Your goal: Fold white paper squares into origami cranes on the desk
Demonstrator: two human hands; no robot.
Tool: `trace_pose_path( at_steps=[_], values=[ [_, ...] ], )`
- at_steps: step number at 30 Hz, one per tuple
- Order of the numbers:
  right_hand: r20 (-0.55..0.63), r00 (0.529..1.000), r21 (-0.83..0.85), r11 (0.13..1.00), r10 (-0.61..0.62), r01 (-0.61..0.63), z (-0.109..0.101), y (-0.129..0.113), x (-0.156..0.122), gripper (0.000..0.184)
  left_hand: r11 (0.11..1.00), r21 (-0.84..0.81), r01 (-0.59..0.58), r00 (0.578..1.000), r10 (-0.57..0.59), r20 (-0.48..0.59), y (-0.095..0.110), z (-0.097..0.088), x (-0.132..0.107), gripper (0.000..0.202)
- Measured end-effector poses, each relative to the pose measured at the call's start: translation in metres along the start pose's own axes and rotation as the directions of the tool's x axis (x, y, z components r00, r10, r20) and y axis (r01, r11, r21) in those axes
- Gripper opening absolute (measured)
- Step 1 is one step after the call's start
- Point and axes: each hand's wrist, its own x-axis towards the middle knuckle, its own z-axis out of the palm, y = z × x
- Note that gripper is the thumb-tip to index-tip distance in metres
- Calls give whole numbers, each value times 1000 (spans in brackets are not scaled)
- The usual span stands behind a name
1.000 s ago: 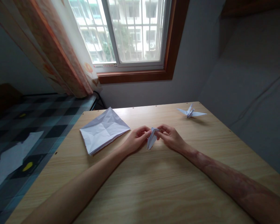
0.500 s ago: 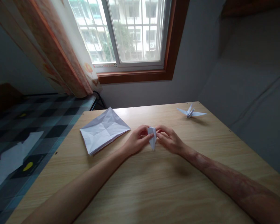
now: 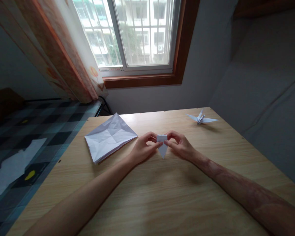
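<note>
Between my two hands is a small piece of folded white paper [image 3: 163,151], flat across its top edge and tapering to a point that faces me. My left hand [image 3: 147,146] pinches its left side, thumb on the front face. On the right side, my right hand [image 3: 180,146] pinches it the same way. Fingers behind the paper are partly hidden. To the left of my hands lies a stack of creased white paper sheets [image 3: 110,136]. A folded paper crane [image 3: 200,118] with spread wings stands farther back on the right.
The wooden table [image 3: 142,203] runs beneath both forearms. Left of it is a bed with a checked cover [image 3: 56,126], where torn white paper [image 3: 14,165] lies. A window [image 3: 142,32] and a curtain [image 3: 61,49] are behind the table.
The folded paper has turned so its broad face shows toward me, with a straight band across its top. My right thumb has come onto its front face. The crane and stack have stayed put.
</note>
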Motion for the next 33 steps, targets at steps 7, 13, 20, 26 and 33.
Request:
trace_pose_path(
  at_steps=[7, 13, 20, 26, 33],
  values=[
    [-34, 998, 121, 992, 45, -40, 3, 4, 2, 40, 983, -172, 58, 998, -60, -4, -2, 1, 3, 48],
    [55, 993, 165, 980, 104, -112, 3, -2, 0, 33, 978, -177, 107, 992, -92, 91, 4, 2, 2, 51],
    [47, 988, 132, 979, 148, -153, 5, 1, -1, 28, 970, -193, 148, 989, -138, 60, 0, 1, 4, 50],
    [142, 990, 8, 1000, 25, -26, 0, -8, -4, 36, 972, -171, 161, 986, -166, -16, -3, -4, 7, 51],
    [114, 992, -104, 993, -46, 58, 3, -8, -4, 41, 960, -217, 176, 982, -185, -21, -6, -3, 8, 49]
  ],
)
